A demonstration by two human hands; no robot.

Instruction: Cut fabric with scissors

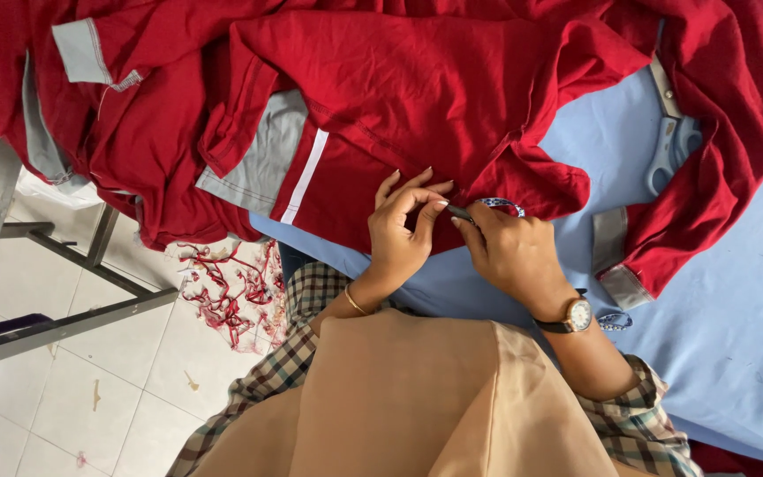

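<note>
I see the left hand [399, 238] resting on the red garment [417, 79], its fingers [417, 190] curled and pinching the cloth at a hem. The right hand [514, 252] sits just beside it, fingers closed around a small dark snipper [461, 213] whose tip meets the same hem. The garment lies bunched across the desk [735, 300], covering most of its far side; grey cuffs [620, 283] show at the sleeve ends. Scissors [671, 132] lie on the blue desk cover, partly under a sleeve, well apart from both hands. Open blue surface remains right of the right hand. The desk's near edge runs under the hands. Left of it, a tiled floor [90, 397], a metal frame [64, 322] and a heap of red scraps [231, 287].
</note>
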